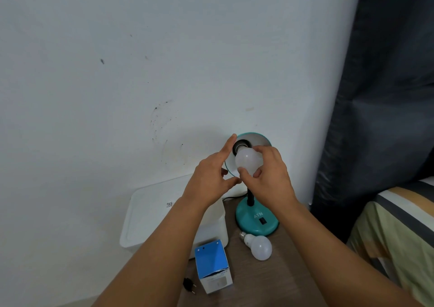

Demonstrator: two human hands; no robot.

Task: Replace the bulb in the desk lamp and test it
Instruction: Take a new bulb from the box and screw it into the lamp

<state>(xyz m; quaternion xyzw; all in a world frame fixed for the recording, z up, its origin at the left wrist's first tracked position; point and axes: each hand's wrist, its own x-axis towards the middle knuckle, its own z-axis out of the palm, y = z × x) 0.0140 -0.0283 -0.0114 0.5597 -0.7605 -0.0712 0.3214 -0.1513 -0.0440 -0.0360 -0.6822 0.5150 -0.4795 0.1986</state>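
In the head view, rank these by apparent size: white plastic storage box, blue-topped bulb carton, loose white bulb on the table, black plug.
1. White plastic storage box, partly hidden by an arm
2. Blue-topped bulb carton
3. Loose white bulb
4. Black plug

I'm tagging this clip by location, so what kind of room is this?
Probably a bedroom: a bed with striped bedding stands beside a small wooden bedside table that bears a teal desk lamp, and a dark curtain hangs by the white wall.
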